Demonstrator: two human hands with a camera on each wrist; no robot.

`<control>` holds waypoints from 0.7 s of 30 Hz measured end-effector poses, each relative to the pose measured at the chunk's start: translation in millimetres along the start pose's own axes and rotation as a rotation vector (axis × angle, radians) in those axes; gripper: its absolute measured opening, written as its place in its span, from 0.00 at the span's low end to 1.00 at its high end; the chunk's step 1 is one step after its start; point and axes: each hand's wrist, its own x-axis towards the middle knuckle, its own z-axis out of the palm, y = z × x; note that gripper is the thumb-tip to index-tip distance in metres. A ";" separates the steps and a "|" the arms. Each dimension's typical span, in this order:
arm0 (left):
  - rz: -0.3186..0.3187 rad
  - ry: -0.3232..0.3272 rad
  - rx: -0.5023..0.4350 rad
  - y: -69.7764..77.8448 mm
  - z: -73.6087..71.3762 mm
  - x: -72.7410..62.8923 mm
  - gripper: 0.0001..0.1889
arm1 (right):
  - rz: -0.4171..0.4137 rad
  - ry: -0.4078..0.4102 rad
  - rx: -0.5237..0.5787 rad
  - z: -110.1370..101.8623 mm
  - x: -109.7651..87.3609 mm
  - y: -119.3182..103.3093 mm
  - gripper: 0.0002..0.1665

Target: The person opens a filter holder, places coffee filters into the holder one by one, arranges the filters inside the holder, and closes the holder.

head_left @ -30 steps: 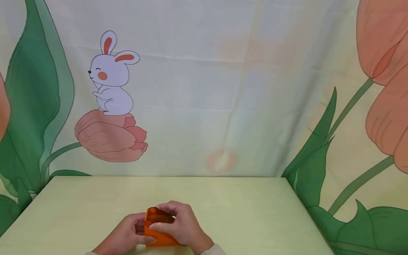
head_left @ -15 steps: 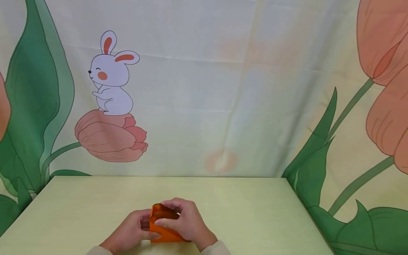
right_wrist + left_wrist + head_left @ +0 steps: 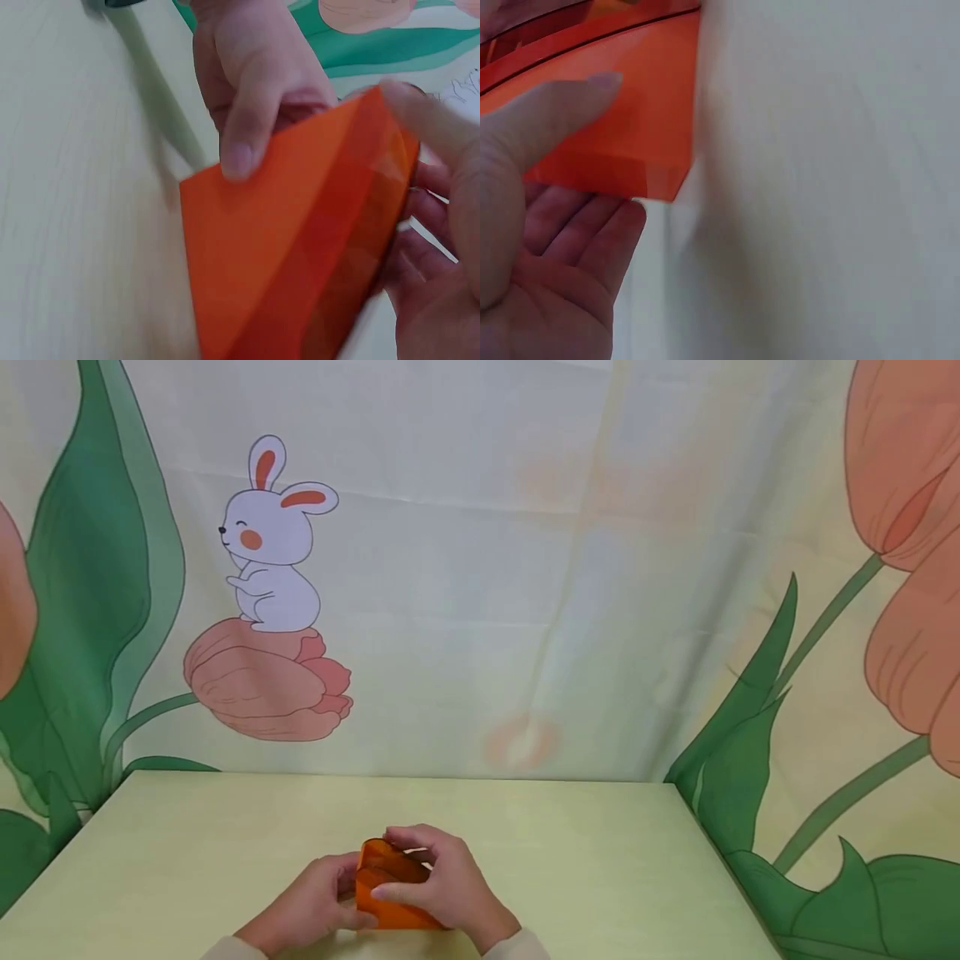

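Between both hands is an orange plastic box (image 3: 401, 916) with a see-through, darker orange curved top. It stands close over the table in the head view. My left hand (image 3: 311, 902) holds the box's left end, thumb on the near face and fingers behind. In the left wrist view that thumb lies along the flat orange side (image 3: 656, 90), the fingers (image 3: 615, 240) under its edge. My right hand (image 3: 461, 885) grips the curved top from the right, thumb in front and fingers behind. In the right wrist view, the right hand (image 3: 439, 307) covers part of the top.
A pale yellow-green table (image 3: 600, 860) lies under the hands. Behind it hangs a cloth backdrop (image 3: 450, 568) printed with a white rabbit (image 3: 277, 560), tulips and green leaves. The backdrop meets the table's far edge and wraps round both sides.
Both hands and the orange box have shifted a little to the right and slightly away from the near edge. The grips look much the same, and the head view has tilted slightly.
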 end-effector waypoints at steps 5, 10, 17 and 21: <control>0.019 0.023 0.108 8.3 -16.8 -6.4 0.39 | 0.002 0.046 -0.019 -28.6 -2.2 -3.0 0.32; 0.058 0.161 0.284 11.0 -40.7 -13.5 0.36 | -0.032 0.159 -0.216 -71.0 -4.6 -0.4 0.31; 0.036 0.365 0.751 8.0 -66.9 -15.7 0.40 | 0.079 0.264 -0.606 -127.0 -2.7 17.9 0.45; 0.013 0.434 0.961 3.3 -71.0 -17.7 0.41 | 0.195 0.257 -0.778 -146.2 -4.9 29.8 0.57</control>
